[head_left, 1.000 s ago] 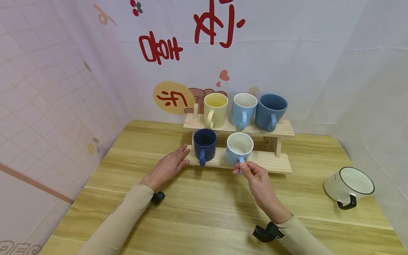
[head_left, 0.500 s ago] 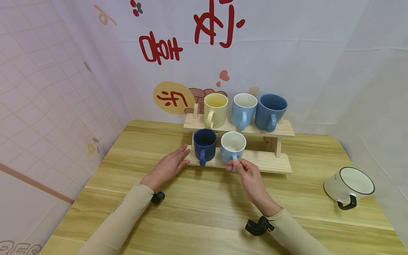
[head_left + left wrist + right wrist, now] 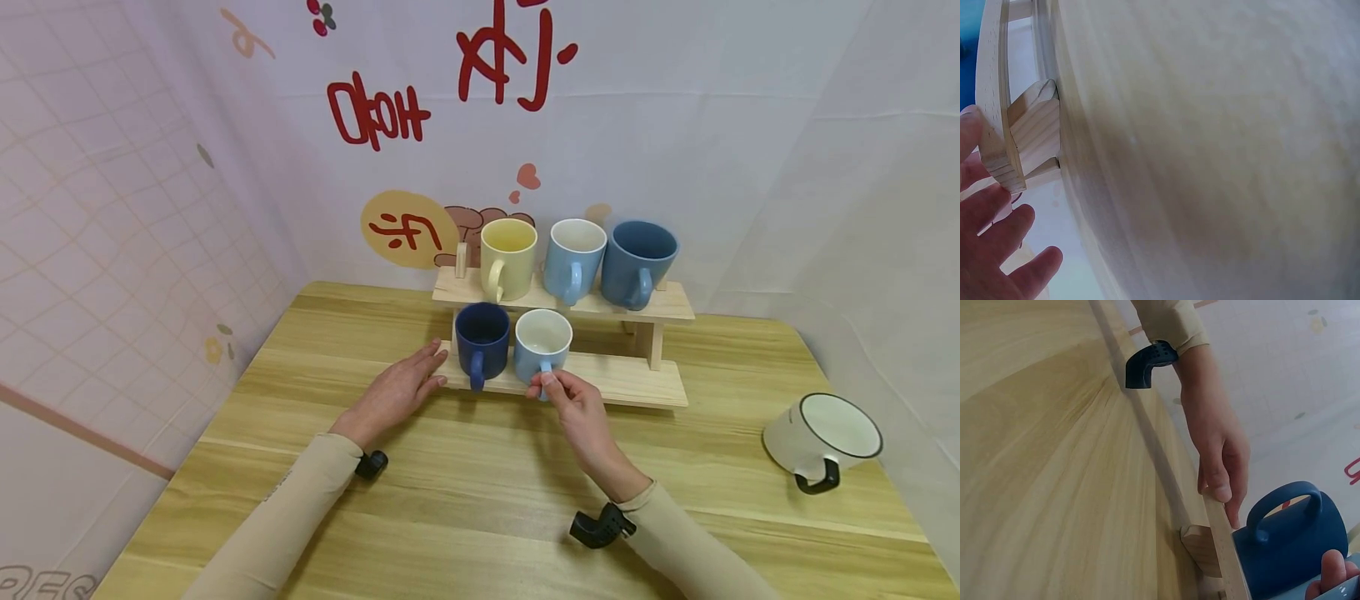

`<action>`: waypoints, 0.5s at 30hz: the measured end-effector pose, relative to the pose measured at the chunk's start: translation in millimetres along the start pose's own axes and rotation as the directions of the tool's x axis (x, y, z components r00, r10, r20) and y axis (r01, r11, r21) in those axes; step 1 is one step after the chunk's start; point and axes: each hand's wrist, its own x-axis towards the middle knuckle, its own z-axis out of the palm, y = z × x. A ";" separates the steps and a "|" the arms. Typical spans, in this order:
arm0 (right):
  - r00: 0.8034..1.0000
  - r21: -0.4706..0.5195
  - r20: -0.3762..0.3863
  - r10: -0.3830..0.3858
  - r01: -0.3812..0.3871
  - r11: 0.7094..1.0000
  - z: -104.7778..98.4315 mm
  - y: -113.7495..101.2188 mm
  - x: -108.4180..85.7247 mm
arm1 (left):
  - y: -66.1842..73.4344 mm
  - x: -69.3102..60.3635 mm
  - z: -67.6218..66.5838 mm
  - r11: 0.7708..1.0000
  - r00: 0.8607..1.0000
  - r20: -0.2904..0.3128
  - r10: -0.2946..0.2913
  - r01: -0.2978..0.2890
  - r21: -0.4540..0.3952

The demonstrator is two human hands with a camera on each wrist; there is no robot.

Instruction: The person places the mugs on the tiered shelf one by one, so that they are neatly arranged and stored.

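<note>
My right hand (image 3: 579,417) pinches the handle of a light blue mug (image 3: 531,358) with a white inside, which is upright at the lower step of a wooden two-tier rack (image 3: 633,379). Just left of it, very close, a navy mug (image 3: 483,343) stands with its handle towards me. With fingers extended, my left hand (image 3: 393,392) touches the left end of the lower board; the left wrist view shows its spread fingers (image 3: 1007,228) at the board's end. In the right wrist view, the navy mug (image 3: 1291,550) hides much of the light blue one, and a right fingertip (image 3: 1333,569) shows.
On the upper step stand a yellow mug (image 3: 510,260), a light blue mug (image 3: 573,262) and a larger grey-blue mug (image 3: 639,265). A white mug (image 3: 817,437) with a black rim and handle is on the wooden table (image 3: 465,517) at right. A printed cloth (image 3: 675,150) hangs behind.
My right hand has moved the light blue mug left along the lower step, closer to the navy mug. The left hand has stayed at the rack's end.
</note>
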 end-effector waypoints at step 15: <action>1.000 0.010 -0.005 0.000 0.000 1.000 2.5 -0.6 1.9 | -0.7 0.1 0.8 1.000 1.000 0.010 -0.010 0.011 -0.014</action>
